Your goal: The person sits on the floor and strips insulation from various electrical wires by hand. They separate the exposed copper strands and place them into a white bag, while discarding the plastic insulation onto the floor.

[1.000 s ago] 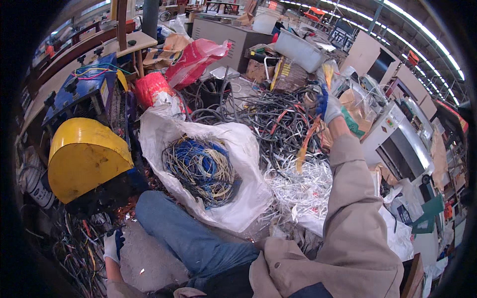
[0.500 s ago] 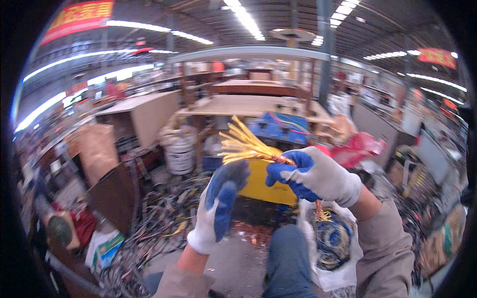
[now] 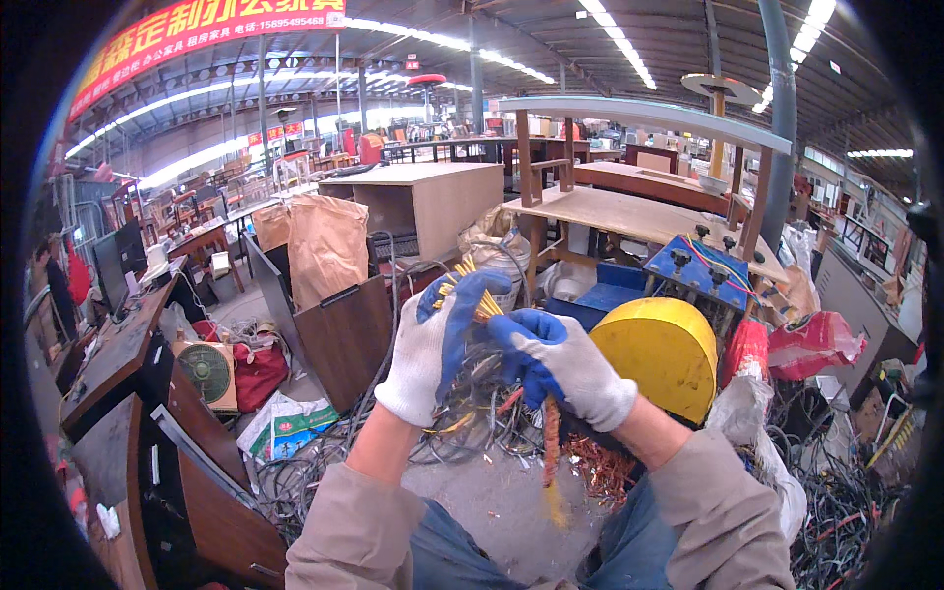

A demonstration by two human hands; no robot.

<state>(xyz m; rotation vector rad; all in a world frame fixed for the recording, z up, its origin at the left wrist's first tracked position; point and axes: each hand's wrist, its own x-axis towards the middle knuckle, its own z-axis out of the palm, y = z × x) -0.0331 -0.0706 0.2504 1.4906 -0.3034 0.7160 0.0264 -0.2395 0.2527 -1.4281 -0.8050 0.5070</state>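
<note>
Over the grey floor point(image 3: 492, 497), left fingers point(image 3: 484, 282) and right fingers point(image 3: 521, 336) (all gloved) curled around yellow wires point(image 3: 485, 309).

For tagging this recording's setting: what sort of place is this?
Probably a salvage or scrap area inside a large hall: tangled cables lie heaped, an open-fronted cabinet stands among other furniture, and strip lights shine overhead.

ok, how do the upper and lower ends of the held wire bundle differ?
Color: upper end is yellow; lower end is mostly reddish-brown, yellowish and frayed at the bottom.
Pose: upper end points up by the left hand; lower end hangs below the right hand.
Shape: upper end splits into separate strands; lower end is one narrow tail.
Shared: both show some yellow.
</note>
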